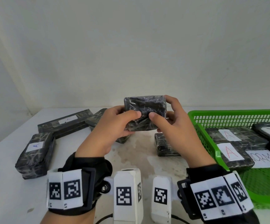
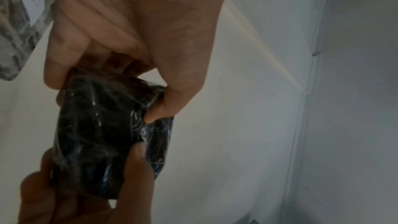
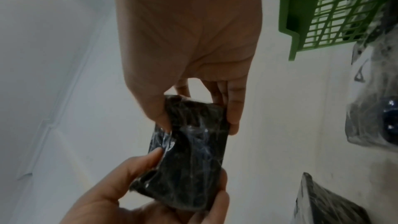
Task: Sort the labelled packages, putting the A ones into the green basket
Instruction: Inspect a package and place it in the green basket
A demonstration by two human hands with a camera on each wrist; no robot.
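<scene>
Left hand [image 1: 113, 125] and right hand [image 1: 174, 125] both pinch one black wrapped package [image 1: 144, 113], thumbs on its near face, held above the table [image 1: 10, 183], left of the green basket [image 1: 202, 130], no label visible.

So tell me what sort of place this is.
Probably a makeshift sorting station set up for a recording, not a real warehouse: a plain white table against a bare wall, a green basket with a handwritten sign, and wrapped packages with hand-lettered A labels.
</scene>
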